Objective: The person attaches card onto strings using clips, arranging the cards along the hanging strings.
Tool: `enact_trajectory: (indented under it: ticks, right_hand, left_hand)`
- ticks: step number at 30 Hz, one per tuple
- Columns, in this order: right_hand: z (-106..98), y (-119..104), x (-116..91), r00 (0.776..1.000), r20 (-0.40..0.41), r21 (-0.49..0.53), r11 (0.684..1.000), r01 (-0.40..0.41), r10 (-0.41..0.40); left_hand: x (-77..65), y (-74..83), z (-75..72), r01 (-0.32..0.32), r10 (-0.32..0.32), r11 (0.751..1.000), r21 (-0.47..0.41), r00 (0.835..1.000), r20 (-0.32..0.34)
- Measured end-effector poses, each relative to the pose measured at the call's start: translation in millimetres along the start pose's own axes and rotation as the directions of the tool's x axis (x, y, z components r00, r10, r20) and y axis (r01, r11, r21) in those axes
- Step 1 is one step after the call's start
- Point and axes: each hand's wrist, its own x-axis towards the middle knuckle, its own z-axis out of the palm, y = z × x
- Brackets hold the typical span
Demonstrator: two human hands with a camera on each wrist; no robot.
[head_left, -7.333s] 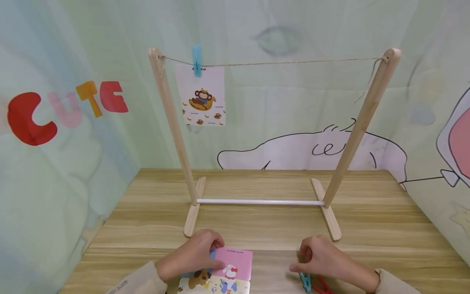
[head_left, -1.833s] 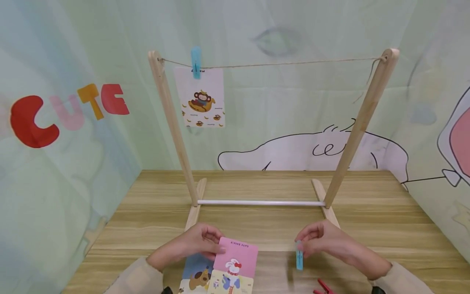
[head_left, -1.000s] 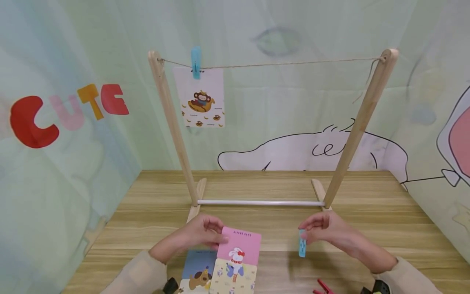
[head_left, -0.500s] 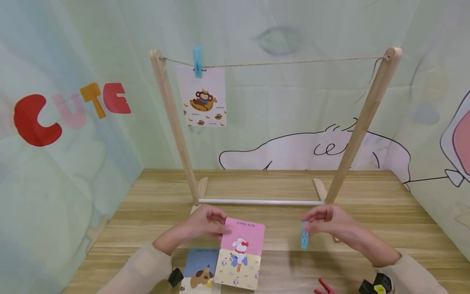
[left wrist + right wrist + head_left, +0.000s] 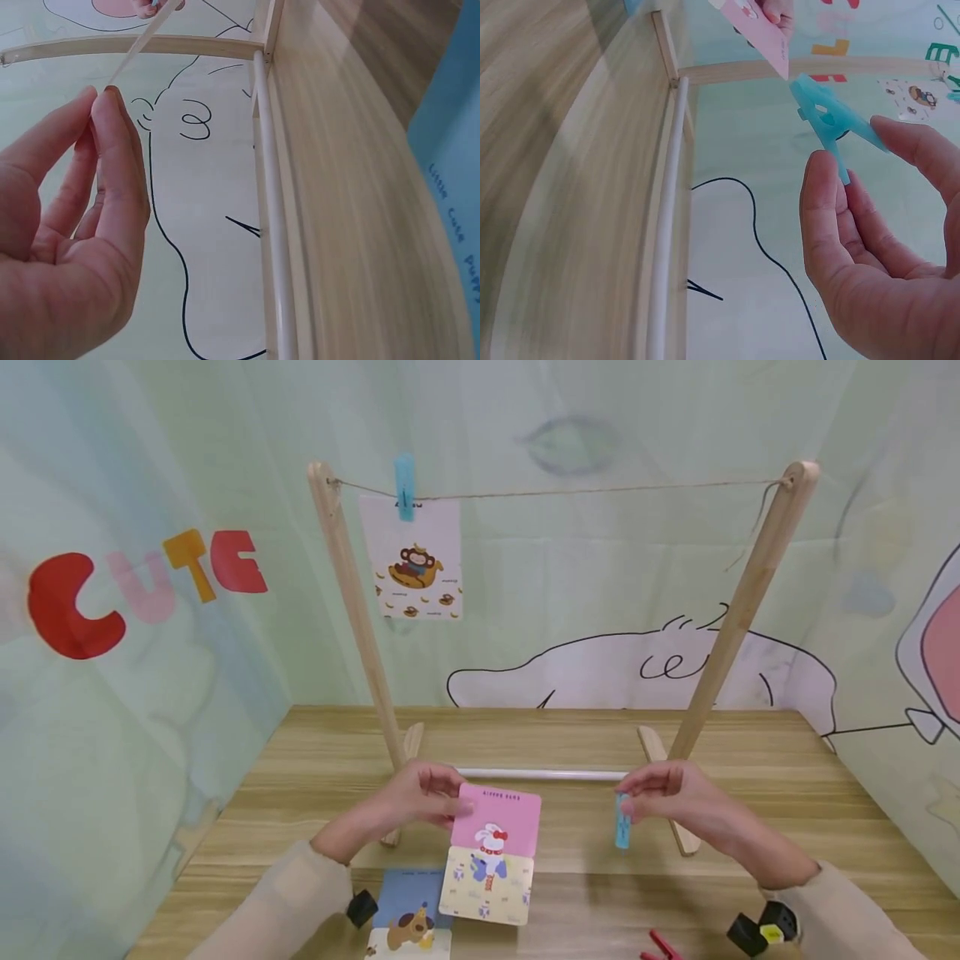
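My left hand pinches the upper left edge of a pink and yellow rabbit card, which is raised off the table. In the left wrist view that card appears nearly edge-on above the fingertips. To the right, my right hand holds a light blue clothespin by its handle ends, between thumb and fingers. Seen from the right wrist, the clothespin has its handles apart and its clamping end pointing away from the hand. A blue and white puppy card lies on the table below the left hand.
A wooden frame with a right post and a white bar stands behind the hands. From its string hangs a monkey card under another blue clothespin. A red clothespin lies near the front edge.
Over the last seconds, my left hand picked up the rabbit card and my right hand the blue clothespin. Both hands have since risen and moved forward toward the frame.
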Motion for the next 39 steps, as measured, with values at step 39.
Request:
enact_trajectory:
  ticks: [39]
  right_hand:
    - [-17,-49,13,0.984,-0.101,-0.148,0.98,0.131,-0.147]
  left_hand:
    - [14.8,40.4,-15.2,-0.079,0.072,0.996,-0.049,0.99,-0.123]
